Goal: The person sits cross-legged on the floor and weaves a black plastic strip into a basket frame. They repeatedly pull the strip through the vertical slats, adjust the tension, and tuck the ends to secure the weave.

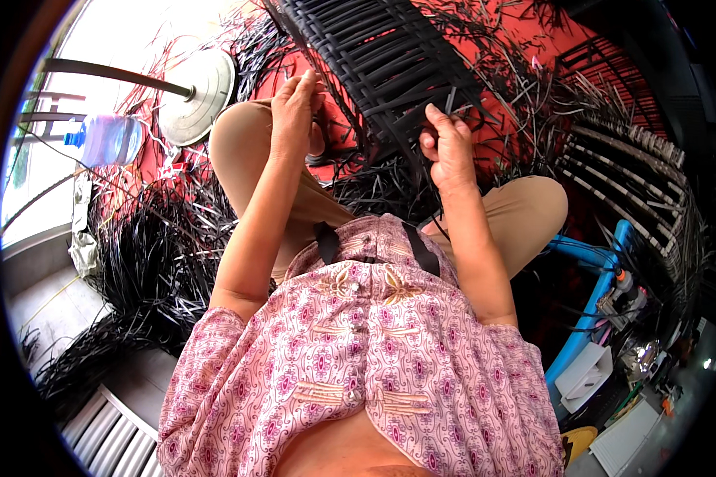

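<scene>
1. Bare left hand point(294, 107): raised near the bent, tan-trousered left knee point(235, 151); forearm slants up and inward; fingertips gathered together, pointing away from the body. Whether they pinch a strip, cannot tell.
2. Bare right hand point(452, 155): at the near right end of the panel; forearm slants up and inward; thumb side uppermost, fingers curled toward the palm. Whether a strip is gripped, cannot tell.
3. Black openwork panel of woven flat strips point(362, 52): lies slantwise at top centre, its near end between the hands.
4. Loose, glossy black flat strips point(147, 238): heaped at the person's left.
5. Bright blue rigid-sided container point(574, 359): beside the right elbow.
</scene>
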A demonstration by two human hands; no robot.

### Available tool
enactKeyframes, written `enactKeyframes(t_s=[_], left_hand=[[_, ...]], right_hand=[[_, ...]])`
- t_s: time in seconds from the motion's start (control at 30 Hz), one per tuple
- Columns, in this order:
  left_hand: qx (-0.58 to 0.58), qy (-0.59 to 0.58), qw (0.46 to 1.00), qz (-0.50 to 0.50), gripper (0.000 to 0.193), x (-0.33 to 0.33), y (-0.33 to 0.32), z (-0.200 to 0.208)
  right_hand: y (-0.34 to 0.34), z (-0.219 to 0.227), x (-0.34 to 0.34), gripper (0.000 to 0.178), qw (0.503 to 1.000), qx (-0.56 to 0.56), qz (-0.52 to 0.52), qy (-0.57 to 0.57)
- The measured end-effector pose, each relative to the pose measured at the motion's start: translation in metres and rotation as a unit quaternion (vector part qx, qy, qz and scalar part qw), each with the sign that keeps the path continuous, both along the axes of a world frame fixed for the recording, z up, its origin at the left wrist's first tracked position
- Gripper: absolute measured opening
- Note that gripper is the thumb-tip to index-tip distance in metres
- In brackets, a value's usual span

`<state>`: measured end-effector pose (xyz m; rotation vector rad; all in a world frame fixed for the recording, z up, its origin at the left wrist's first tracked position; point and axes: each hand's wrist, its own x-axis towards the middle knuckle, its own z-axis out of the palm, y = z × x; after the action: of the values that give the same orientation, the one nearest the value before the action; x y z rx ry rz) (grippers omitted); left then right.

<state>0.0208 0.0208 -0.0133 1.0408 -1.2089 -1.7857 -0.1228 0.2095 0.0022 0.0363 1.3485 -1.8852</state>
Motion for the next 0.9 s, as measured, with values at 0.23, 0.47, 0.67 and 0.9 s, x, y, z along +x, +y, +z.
enactKeyframes(t_s=[0.23,0.47,0.67,0.9], left_hand=[[-0.074,-0.01,0.996,-0.056,0.014,0.003,0.017,0.012],[-0.107,0.031,0.986,-0.126,0.018,0.01,0.068,-0.009],[-0.097,0.073,0.982,-0.143,0.021,0.008,0.069,-0.016],[-0.067,0.069,0.985,-0.144,0.018,0.008,0.067,-0.015]], right_hand=[[0.003,-0.003,-0.003,0.013,0.999,-0.01,0.031,0.022],[0.003,-0.005,-0.002,0.014,0.999,-0.001,0.038,0.026],[0.003,-0.003,-0.001,0.018,0.999,0.0,0.037,0.032],[-0.003,-0.001,-0.001,0.02,0.999,0.01,0.034,0.037]])
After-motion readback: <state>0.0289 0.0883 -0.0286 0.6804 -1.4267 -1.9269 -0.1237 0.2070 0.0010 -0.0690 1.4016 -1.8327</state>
